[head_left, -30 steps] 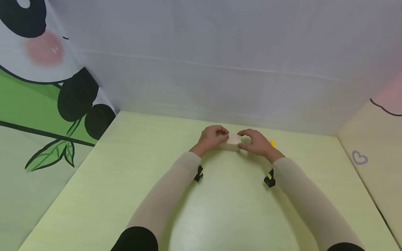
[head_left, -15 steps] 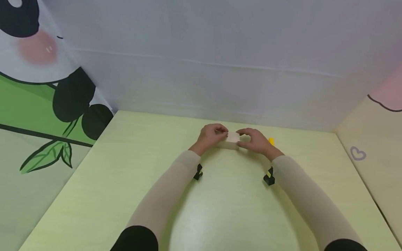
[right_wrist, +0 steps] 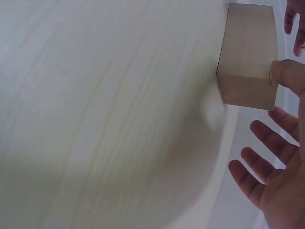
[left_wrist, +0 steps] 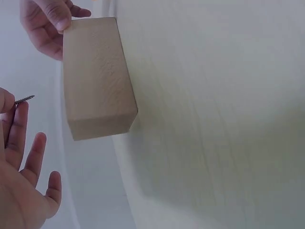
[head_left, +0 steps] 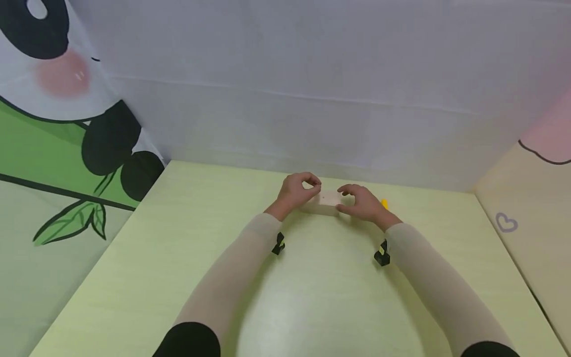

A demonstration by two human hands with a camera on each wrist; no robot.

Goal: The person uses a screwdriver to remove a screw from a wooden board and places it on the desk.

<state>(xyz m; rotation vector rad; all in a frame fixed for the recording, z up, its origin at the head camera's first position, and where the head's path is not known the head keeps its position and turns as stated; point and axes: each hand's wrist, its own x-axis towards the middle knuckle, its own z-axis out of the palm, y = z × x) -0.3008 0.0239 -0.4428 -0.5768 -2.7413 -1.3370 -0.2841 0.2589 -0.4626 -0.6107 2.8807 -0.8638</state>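
A pale wooden block [head_left: 329, 198] lies on the table near its far edge. Over its left end my left hand [head_left: 295, 191] pinches a small dark screw [left_wrist: 25, 99] between thumb and index finger, its other fingers spread. The pointed end of the screw sticks out past the fingertips in the left wrist view. My right hand [head_left: 365, 204] holds the block's right end, thumb on the near side and index finger at the far side. Its remaining fingers stay off the wood. A tiny dark mark shows on the block's top.
A small yellow object [head_left: 385, 204] sits behind my right wrist, mostly hidden. The light table [head_left: 312, 297] meets a white cloth wall [head_left: 285, 124] just beyond the block. Printed panels stand at the left [head_left: 67, 267] and right [head_left: 540, 233].
My left hand has lifted away from the block's top and shifted slightly left, uncovering more of the top. My right hand keeps its place at the block's right end.
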